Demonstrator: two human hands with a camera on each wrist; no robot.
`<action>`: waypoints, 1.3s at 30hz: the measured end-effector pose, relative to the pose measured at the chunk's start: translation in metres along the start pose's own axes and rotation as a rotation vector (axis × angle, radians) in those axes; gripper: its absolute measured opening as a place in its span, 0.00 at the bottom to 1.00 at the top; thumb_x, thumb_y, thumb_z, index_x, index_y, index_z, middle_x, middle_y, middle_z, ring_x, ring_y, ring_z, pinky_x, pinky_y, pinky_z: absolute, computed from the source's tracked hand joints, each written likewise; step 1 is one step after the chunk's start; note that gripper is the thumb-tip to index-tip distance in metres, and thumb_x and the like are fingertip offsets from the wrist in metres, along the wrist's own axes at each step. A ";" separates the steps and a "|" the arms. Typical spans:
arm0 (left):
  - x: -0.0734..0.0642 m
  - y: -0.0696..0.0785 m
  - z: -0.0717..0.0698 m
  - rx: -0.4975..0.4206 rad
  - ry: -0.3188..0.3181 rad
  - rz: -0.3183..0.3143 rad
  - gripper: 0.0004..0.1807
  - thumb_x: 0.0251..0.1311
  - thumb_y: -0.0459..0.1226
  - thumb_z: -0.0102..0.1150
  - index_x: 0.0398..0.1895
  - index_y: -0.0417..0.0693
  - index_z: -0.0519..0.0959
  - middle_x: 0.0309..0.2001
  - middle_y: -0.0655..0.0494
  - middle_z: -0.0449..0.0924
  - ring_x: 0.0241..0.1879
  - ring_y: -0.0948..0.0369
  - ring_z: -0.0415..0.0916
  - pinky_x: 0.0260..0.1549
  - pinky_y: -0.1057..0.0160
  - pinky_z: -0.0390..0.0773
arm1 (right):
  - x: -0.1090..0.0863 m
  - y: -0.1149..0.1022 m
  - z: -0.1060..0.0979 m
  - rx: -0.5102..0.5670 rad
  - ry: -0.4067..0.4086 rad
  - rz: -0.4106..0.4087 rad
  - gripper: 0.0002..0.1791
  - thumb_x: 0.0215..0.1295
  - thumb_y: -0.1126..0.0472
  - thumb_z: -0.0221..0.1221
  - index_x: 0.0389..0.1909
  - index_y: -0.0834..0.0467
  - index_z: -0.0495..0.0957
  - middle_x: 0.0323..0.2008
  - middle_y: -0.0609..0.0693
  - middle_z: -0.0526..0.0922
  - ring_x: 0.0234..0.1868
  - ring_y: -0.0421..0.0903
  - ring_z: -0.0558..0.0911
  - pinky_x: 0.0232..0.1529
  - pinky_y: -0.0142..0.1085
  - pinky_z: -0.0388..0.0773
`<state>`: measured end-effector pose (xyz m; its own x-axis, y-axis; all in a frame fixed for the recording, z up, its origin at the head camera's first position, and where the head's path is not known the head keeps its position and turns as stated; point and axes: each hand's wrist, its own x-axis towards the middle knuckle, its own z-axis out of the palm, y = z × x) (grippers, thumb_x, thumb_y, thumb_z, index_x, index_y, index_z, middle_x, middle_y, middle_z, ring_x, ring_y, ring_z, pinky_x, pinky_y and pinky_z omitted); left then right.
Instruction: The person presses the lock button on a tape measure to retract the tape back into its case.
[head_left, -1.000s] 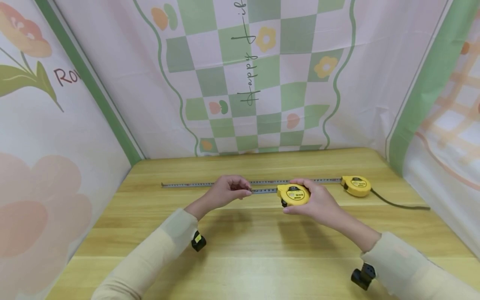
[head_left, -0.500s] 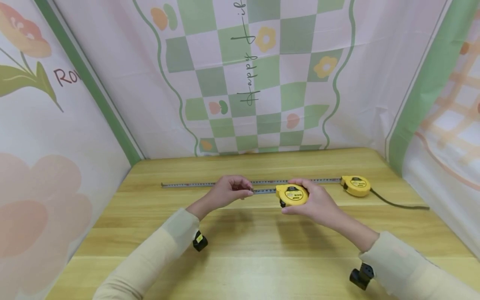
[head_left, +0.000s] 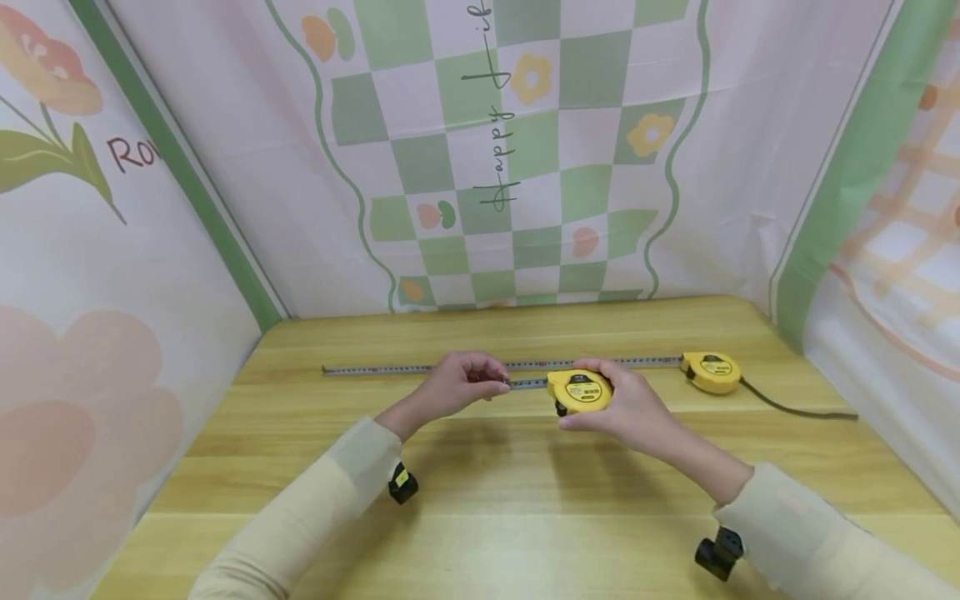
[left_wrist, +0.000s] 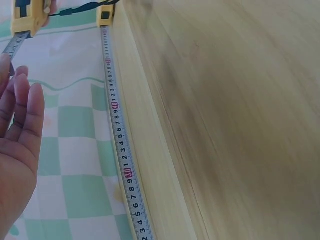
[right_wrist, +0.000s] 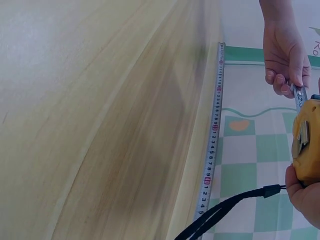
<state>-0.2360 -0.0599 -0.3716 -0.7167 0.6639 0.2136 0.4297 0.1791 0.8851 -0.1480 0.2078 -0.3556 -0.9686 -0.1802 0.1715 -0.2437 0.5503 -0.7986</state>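
My right hand (head_left: pixel 637 408) grips a yellow tape measure (head_left: pixel 580 392), thumb below and fingers over the top, raised above the table. A short length of its blade (head_left: pixel 529 384) runs out to the left. The thumb and forefinger of my left hand (head_left: pixel 459 387) pinch that blade's end. In the right wrist view a metal clip (right_wrist: pixel 303 138) shows on the case, and a black strap (right_wrist: pixel 227 202) hangs from it. Behind the hands a second yellow tape measure (head_left: pixel 712 372) lies on the table, its long blade (head_left: pixel 375 370) pulled out leftward.
The wooden table (head_left: pixel 480 533) carries everything. A dark strap (head_left: pixel 795 408) trails right from the second tape measure. Behind the table's far edge hangs a checked green and white cloth (head_left: pixel 525 192), with patterned cloth walls at both sides.
The held tape measure has moved slightly left and my left hand a little right. The blade showing between them is shorter. The second tape measure stays put.
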 end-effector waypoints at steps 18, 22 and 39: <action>0.002 0.001 0.004 -0.002 -0.014 0.041 0.04 0.63 0.33 0.63 0.39 0.42 0.82 0.35 0.55 0.82 0.31 0.53 0.78 0.31 0.62 0.81 | 0.001 0.000 0.004 -0.007 -0.001 0.001 0.48 0.42 0.47 0.78 0.63 0.63 0.68 0.51 0.59 0.76 0.44 0.50 0.78 0.42 0.41 0.78; 0.003 0.001 0.005 -0.003 -0.013 0.042 0.04 0.63 0.33 0.63 0.39 0.41 0.82 0.35 0.54 0.82 0.31 0.55 0.77 0.31 0.62 0.81 | 0.002 0.000 0.006 0.000 -0.006 0.006 0.49 0.42 0.47 0.78 0.63 0.64 0.67 0.51 0.59 0.76 0.44 0.50 0.78 0.42 0.41 0.78; 0.006 0.003 0.008 0.011 -0.020 0.026 0.05 0.63 0.34 0.63 0.39 0.42 0.82 0.35 0.56 0.83 0.35 0.42 0.78 0.32 0.61 0.81 | 0.003 -0.006 0.009 0.002 -0.022 -0.006 0.47 0.44 0.49 0.78 0.62 0.64 0.68 0.50 0.59 0.77 0.44 0.50 0.78 0.42 0.41 0.78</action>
<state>-0.2349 -0.0490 -0.3714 -0.6943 0.6825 0.2281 0.4542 0.1697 0.8746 -0.1490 0.1968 -0.3551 -0.9656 -0.2017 0.1639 -0.2499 0.5477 -0.7985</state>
